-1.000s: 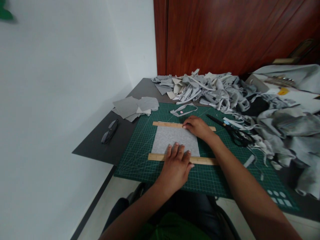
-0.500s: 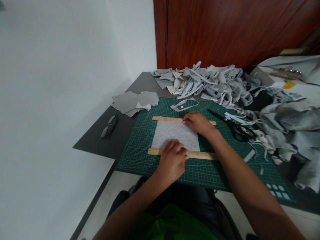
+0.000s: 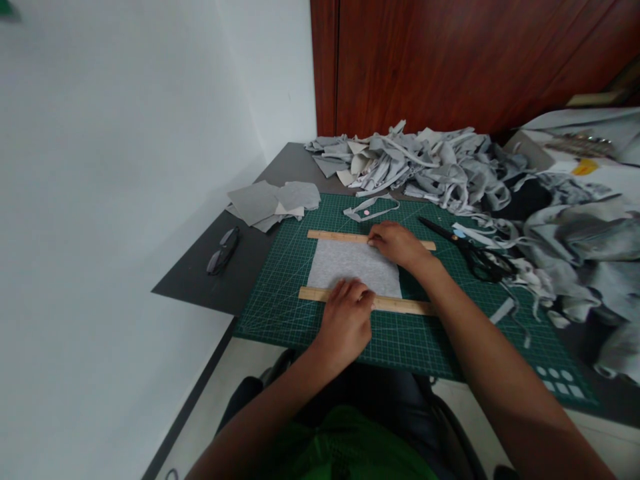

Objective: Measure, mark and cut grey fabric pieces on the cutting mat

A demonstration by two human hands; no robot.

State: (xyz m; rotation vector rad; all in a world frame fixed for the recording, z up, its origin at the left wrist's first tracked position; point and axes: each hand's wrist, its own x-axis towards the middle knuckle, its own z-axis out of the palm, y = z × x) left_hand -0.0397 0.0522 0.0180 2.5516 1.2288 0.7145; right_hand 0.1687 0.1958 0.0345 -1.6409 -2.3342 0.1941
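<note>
A piece of light grey fabric (image 3: pixel 350 263) lies flat on the green cutting mat (image 3: pixel 280 313). Along its far edge runs one wooden ruler (image 3: pixel 333 235), and a second wooden ruler (image 3: pixel 405 305) lies over its near edge. My left hand (image 3: pixel 347 317) is closed on the near ruler, fingers bent across it around its middle. The fingers of my right hand (image 3: pixel 395 243) pinch the far ruler to the right of its middle. Part of each ruler is hidden beneath the hands, and my right forearm passes over the near ruler's right end.
Black scissors (image 3: pixel 467 250) lie right of the rulers. Grey scraps (image 3: pixel 430 160) are heaped at the back and right. Cut grey pieces (image 3: pixel 257 200) and folded glasses (image 3: pixel 223 251) rest on the left. A fabric strip (image 3: pixel 373 208) lies behind the far ruler.
The near ruler appears slightly closer to the far one, with my left hand still on it. The whole view has shifted a little; my right hand keeps its place on the far ruler.
</note>
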